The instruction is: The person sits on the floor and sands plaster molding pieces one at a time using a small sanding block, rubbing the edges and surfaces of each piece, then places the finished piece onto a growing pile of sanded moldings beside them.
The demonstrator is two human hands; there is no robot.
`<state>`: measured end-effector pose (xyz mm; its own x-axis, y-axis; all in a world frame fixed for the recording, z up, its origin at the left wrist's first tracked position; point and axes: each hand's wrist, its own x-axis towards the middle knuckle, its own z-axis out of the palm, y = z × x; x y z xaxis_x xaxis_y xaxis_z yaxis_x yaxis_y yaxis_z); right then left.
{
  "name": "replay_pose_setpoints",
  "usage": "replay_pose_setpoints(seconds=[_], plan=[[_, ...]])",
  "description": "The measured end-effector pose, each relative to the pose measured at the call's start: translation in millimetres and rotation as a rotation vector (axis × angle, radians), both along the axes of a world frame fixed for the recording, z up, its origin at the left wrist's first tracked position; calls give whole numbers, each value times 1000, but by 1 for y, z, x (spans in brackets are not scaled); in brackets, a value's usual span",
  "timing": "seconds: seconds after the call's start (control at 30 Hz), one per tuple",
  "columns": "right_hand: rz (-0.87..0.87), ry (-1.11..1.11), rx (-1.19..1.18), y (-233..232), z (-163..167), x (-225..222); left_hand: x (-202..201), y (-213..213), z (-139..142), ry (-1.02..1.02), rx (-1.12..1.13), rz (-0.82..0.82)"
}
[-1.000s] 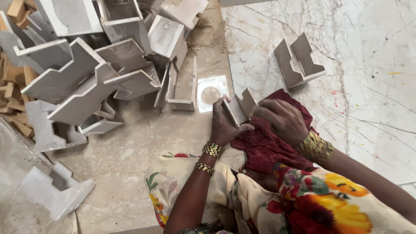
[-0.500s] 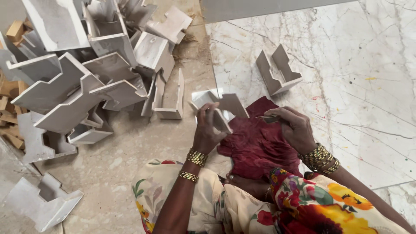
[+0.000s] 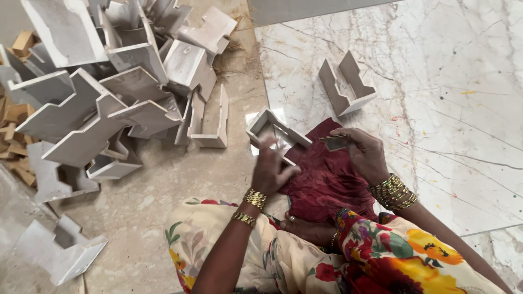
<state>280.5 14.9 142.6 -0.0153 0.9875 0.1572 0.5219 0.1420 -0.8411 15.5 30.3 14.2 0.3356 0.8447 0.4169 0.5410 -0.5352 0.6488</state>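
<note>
Your left hand (image 3: pixel 271 170) grips the pale grey U-shaped stone piece (image 3: pixel 277 132), which rests on the dark red cloth (image 3: pixel 327 179) over your lap. Your right hand (image 3: pixel 364 155) pinches a small flat grey pad (image 3: pixel 334 142). The piece looks stiff, weighty and chippable; hold its thick walls.

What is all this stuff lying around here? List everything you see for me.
Pile of stone pieces: many, pale grey-white, notched shapes, heaped at upper left.
Single stone piece: one, pale grey, lower left floor.
U-shaped stone piece: one, pale, alone on the marble slab.
Marble slab: one, white with veins, right side.
Wood scraps: several, tan, far left edge.
Red cloth: one, dark red, on the lap.
Held stone piece: one, pale, above the cloth.
Small flat piece: one, grey, in the right hand's fingers.
Left hand: on the held stone piece.
Right hand: bangled wrist.
</note>
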Motion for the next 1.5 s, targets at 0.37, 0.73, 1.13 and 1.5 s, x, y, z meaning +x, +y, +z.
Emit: replay_pose_setpoints(seconds=[0.37, 0.73, 1.13, 1.5], plan=[[-14, 269, -224, 51, -45, -22, -28, 54, -33, -540, -617, 387], [208, -442, 178, 109, -25, -137, -16, 54, -63, -358, -368, 252], [329, -376, 183, 115, -20, -144, -9, 52, -63, -271, -408, 277], [165, -441, 227, 116, -25, -136, -12, 50, -49, -287, -317, 253]])
